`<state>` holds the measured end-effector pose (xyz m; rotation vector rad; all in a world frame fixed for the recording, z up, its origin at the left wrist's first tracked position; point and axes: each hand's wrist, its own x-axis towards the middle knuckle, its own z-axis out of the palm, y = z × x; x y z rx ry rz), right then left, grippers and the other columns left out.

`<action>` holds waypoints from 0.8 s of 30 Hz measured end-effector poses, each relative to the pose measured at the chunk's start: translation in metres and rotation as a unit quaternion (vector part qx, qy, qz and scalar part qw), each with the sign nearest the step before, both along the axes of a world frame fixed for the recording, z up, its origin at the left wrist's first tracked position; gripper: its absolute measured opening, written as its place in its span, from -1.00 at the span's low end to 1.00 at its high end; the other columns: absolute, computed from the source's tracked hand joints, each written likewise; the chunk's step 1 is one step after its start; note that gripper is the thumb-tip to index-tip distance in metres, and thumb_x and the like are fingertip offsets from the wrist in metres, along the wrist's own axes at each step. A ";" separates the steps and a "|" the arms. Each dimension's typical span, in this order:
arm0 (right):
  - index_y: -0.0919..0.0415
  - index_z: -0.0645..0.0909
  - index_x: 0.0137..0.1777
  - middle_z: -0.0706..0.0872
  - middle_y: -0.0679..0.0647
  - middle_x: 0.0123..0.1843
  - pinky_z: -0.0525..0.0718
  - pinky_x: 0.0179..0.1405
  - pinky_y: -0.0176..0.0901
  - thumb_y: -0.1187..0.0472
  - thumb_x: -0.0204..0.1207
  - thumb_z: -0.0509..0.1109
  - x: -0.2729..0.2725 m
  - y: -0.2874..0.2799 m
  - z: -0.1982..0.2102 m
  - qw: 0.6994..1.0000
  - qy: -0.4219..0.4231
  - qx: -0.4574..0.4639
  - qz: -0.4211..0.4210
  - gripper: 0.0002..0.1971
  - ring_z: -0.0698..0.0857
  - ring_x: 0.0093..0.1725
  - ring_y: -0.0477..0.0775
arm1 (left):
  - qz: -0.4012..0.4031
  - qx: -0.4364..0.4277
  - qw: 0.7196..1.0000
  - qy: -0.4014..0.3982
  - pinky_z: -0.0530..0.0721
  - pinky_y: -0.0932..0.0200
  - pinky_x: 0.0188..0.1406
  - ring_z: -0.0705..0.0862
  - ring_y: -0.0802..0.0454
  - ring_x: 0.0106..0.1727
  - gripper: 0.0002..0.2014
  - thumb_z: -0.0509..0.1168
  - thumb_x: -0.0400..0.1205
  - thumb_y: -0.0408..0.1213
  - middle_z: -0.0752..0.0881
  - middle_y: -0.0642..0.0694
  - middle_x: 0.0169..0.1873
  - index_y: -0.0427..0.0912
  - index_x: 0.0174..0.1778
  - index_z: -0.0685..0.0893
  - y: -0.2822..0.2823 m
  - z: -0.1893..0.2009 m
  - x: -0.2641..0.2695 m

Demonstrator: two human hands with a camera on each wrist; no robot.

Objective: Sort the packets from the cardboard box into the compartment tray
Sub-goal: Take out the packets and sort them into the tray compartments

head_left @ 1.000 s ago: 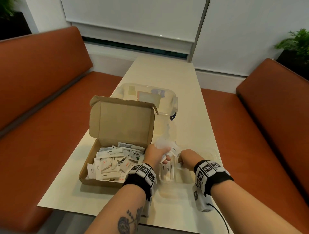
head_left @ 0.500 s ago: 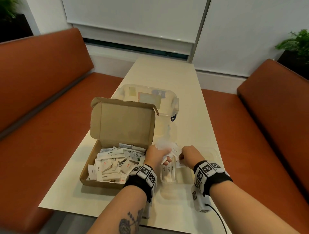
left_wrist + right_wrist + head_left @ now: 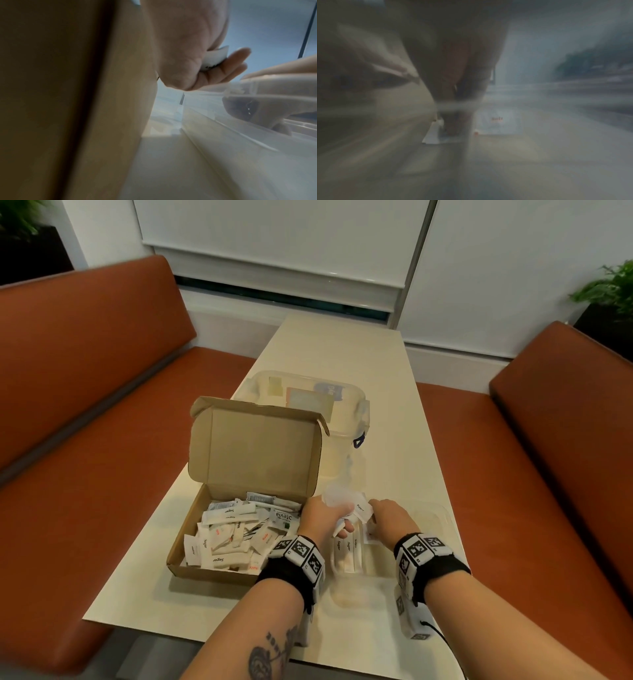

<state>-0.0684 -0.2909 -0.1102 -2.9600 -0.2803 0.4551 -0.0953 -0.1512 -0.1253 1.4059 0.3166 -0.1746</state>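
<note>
With the left hand [image 3: 325, 517] clutching a bunch of packets [image 3: 342, 501] at frame centre, the right hand [image 3: 387, 520], seemingly pinching one packet [image 3: 370, 537], should lay it flat in the matching slot of the compartment tray [image 3: 442, 520].

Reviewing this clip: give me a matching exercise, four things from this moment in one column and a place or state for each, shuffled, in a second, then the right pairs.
Things:
1. cardboard box
2. left hand
3. Sugar packets
4. lidded plastic tub

Places or states:
A. lying side by side in the compartment tray
B. behind the open cardboard lid
C. grips a bunch of white packets
D. open, with loose packets inside

Pairs: 1-D, 2-C, 3-A, 4-B
</note>
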 end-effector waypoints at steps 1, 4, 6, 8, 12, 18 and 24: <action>0.29 0.51 0.18 0.64 0.19 0.09 0.47 -0.14 -0.19 0.33 0.51 0.29 0.000 0.000 0.000 1.000 -0.001 0.003 -0.002 -0.76 0.60 -0.05 0.14 | 0.000 0.000 1.000 0.001 0.50 0.31 -0.70 0.60 0.08 -0.65 -0.97 0.36 0.58 -0.48 0.65 -0.23 -0.40 -0.34 -0.10 0.65 0.000 0.000 0.000; 0.27 0.50 0.10 0.67 0.22 0.06 0.54 -0.12 -0.12 0.40 0.50 0.26 0.000 -0.002 0.000 0.999 -0.009 0.029 -0.019 -0.81 0.65 0.01 0.19 | -0.001 -0.002 1.000 0.001 0.49 0.32 -0.71 0.61 0.08 -0.65 -0.95 0.36 0.58 -0.48 0.65 -0.21 -0.42 -0.28 -0.17 0.64 0.000 -0.001 0.001; 0.28 0.53 0.07 0.69 0.24 0.02 0.59 -0.12 -0.08 0.44 0.53 0.18 0.001 -0.004 0.002 0.995 -0.044 0.076 -0.057 -0.81 0.68 -0.02 0.22 | -0.001 0.001 1.000 0.001 0.50 0.31 -0.71 0.62 0.06 -0.63 -0.95 0.37 0.57 -0.46 0.66 -0.19 -0.44 -0.27 -0.19 0.65 0.000 -0.002 0.001; 0.32 0.58 0.08 0.70 0.26 -0.06 0.70 -0.07 0.02 0.47 0.56 0.14 0.002 -0.007 0.007 0.975 -0.074 0.173 -0.121 -0.78 0.71 -0.10 0.25 | 0.000 0.009 1.000 0.004 0.51 0.29 -0.68 0.61 0.00 -0.59 -0.96 0.38 0.57 -0.44 0.67 -0.21 -0.44 -0.27 -0.19 0.67 -0.001 -0.002 0.001; 0.37 0.64 -0.11 0.70 0.15 -0.31 0.76 -0.29 -0.15 0.24 0.56 0.39 0.000 -0.005 0.021 0.924 -0.038 0.338 -0.176 -0.85 0.71 -0.36 0.10 | 0.007 0.014 1.000 0.005 0.50 0.29 -0.67 0.61 0.00 -0.60 -0.96 0.40 0.55 -0.43 0.67 -0.21 -0.46 -0.26 -0.21 0.67 -0.003 -0.004 0.002; 0.32 0.66 -0.18 0.63 0.07 -0.42 0.60 -0.55 -0.46 0.41 0.34 0.58 -0.003 -0.009 0.027 0.912 -0.007 0.370 -0.178 -0.86 0.62 -0.48 -0.08 | 0.005 0.014 1.000 0.011 0.50 0.27 -0.63 0.57 -0.10 -0.53 -0.97 0.40 0.56 -0.41 0.68 -0.26 -0.42 -0.29 -0.15 0.68 -0.003 -0.002 0.002; 0.31 0.75 -0.20 0.68 0.04 -0.39 0.57 -0.42 -0.37 0.35 0.41 0.52 0.002 -0.025 0.028 0.921 -0.047 0.336 -0.192 -0.98 0.59 -0.41 -0.07 | 0.006 -0.001 1.000 0.013 0.49 0.30 -0.69 0.58 0.03 -0.62 -0.96 0.38 0.57 -0.46 0.65 -0.22 -0.43 -0.32 -0.11 0.66 -0.003 0.000 0.002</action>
